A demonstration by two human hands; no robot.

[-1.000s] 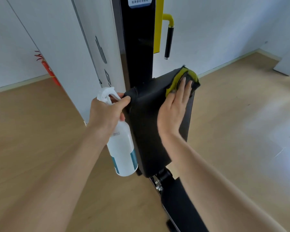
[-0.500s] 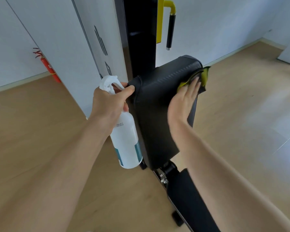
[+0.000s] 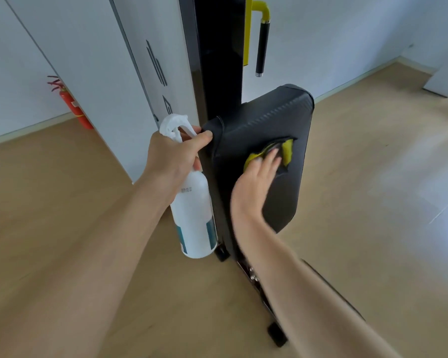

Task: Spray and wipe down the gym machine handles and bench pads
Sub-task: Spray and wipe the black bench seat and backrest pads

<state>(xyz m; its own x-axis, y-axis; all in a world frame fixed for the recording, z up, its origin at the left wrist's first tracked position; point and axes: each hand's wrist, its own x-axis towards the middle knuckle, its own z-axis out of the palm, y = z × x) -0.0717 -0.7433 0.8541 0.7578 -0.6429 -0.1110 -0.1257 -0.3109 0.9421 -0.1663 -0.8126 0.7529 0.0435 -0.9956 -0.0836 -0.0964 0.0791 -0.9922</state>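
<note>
The bench pad [image 3: 264,156] is standing nearly upright in the middle of the room, right in front of a tall black machine column [image 3: 215,55] that is rising out of view at the top. The pad is black, smooth and slightly shiny, with rounded corners and a ribbed band near its top edge. The right hand [image 3: 256,182] is lying flat on its face, fingers straight and close together, pressing a yellow and dark cloth [image 3: 286,151] against the padding; most of the cloth is lying hidden under the fingers, and the hand is looking a little blurred. The left hand [image 3: 171,156] is curling around the neck of a white spray bottle [image 3: 194,218], which is hanging down just beside the pad's left edge, while its thumb is touching the pad's upper left corner. The bottle is smooth plastic with a teal band low on its body; its small label print is too fine to read. Behind the column, a yellow bar is bending down into a black grip handle [image 3: 262,45]. A white panel [image 3: 130,73] with grey markings is standing to the left, and a red fire extinguisher [image 3: 74,104] is leaning at the wall beyond it. The floor [image 3: 62,202] is pale wood. The right forearm is covering the lower bench frame.
</note>
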